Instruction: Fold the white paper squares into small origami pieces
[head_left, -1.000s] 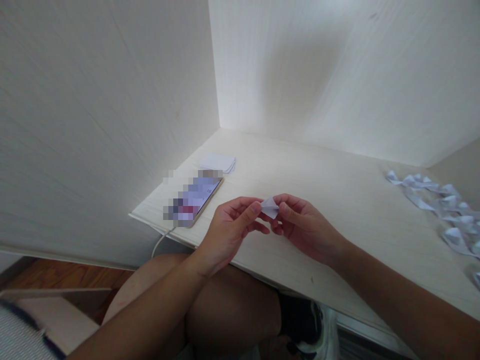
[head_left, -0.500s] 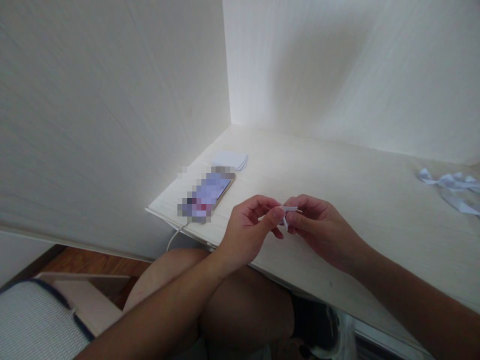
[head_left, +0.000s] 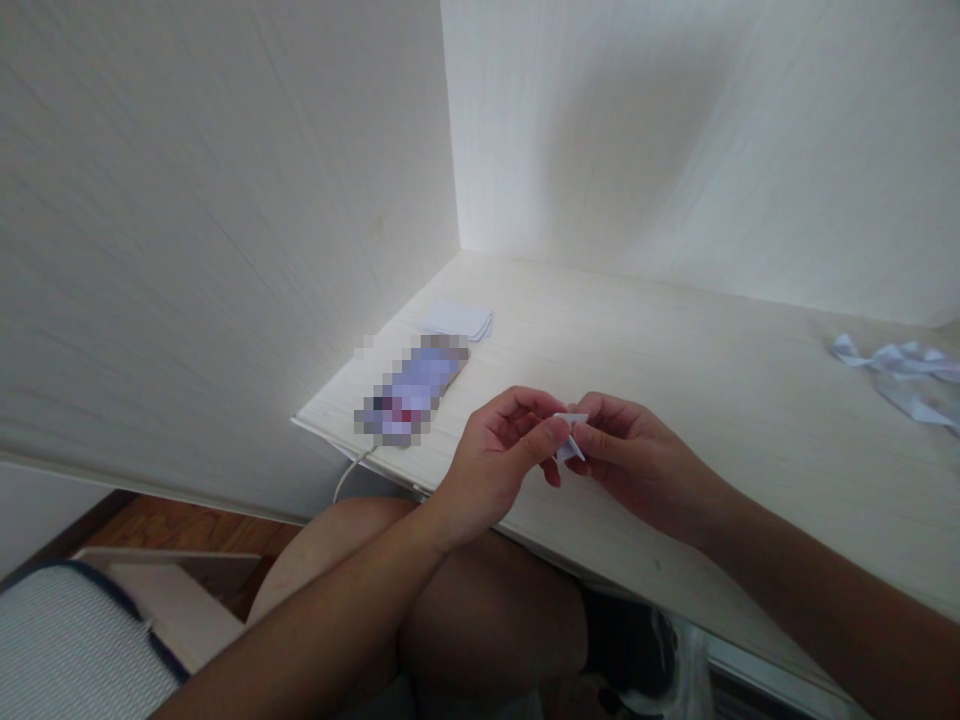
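Note:
Between the fingertips of both hands is a small folded piece of white paper [head_left: 568,448], held above the front part of the desk. My left hand [head_left: 504,445] pinches it from the left with thumb and fingers. From the right, my right hand [head_left: 626,440] grips it between thumb and forefinger. One flap of the paper lies flat along the top and another slants downward. The fingers hide part of its shape.
A phone [head_left: 416,390], its screen blurred out, lies on the desk [head_left: 637,340] at left with a cable [head_left: 352,470] plugged in. Behind it sits a small stack of white paper [head_left: 457,321]. Crumpled white paper strips [head_left: 900,365] lie far right. Panels rise left and behind.
The lower flap of the paper now shows wider and slants more to the right. The fingers have shifted slightly while both hands keep their grip.

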